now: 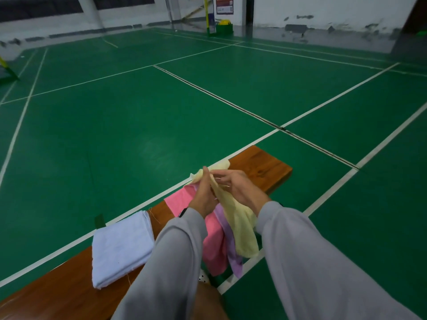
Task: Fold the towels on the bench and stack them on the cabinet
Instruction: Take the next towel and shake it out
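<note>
- The yellow towel [242, 227] is lifted above the bench, bunched between both hands; its upper end pokes out just beyond the fingertips and the rest hangs down below the fingers, towards the person.
- The left hand [203, 195] has its fingers curled round the towel's upper part.
- The right hand [239, 188] pinches the same bunched cloth, its fingers bent and almost touching those of the left hand.
- Under the fingers a pink towel [215, 245] and a purple towel [235, 262] lie unfolded, draped over the near edge of the bench.
- Left of the fingers, well apart, a pale folded towel [120, 245] lies flat.
- The bench [261, 167] is brown varnished wood; its bare end reaches past the fingertips.
- Beyond is a green court floor [161, 107] with white lines, ending at a scuffed white wall [323, 10].
</note>
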